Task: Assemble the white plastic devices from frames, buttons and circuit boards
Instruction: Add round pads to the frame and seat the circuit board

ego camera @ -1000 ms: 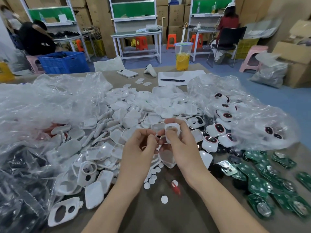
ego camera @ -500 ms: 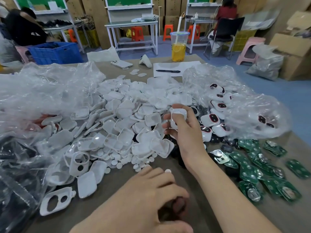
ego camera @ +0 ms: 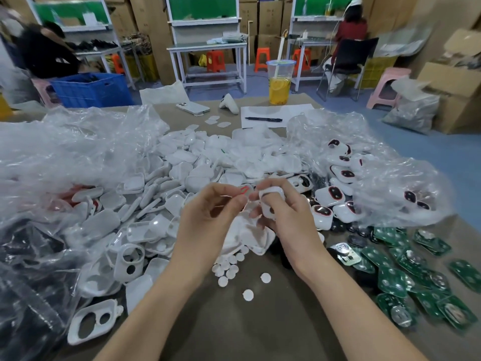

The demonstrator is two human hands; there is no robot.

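White frame (ego camera: 269, 204) sits in our right hand (ego camera: 289, 214), fingers curled round it, held in the air over the near edge of the heap of white shells (ego camera: 182, 173). Our left hand (ego camera: 208, 217) pinches a small button (ego camera: 244, 189) with a red mark just beside the frame's top; the hands are close together, and we cannot tell whether the two parts touch yet. The biggest risk, as we judge it, is the button slipping from so slight a pinch and dropping into the heap, where it would vanish among look-alike white pieces. A lesser one is seating it tilted or the wrong way round, since our own fingers hide much of the frame's opening. Smaller still, too hard a push could flex the thin plastic or pop the frame out of our grip. Around us, a large clear plastic bag (ego camera: 65, 152) sprawls over the left of the table (ego camera: 260, 334). A second crumpled bag (ego camera: 385, 178) on the right lies partly over finished devices (ego camera: 330, 195) with dark, red-ringed windows; that film would have to be brushed aside to set anything among them. Green circuit boards (ego camera: 390, 280) are strewn near our right forearm, within open reach. A loose two-hole frame (ego camera: 97, 308) lies near left, and small white discs (ego camera: 229, 268) are scattered directly beneath our hands, with nothing in between.
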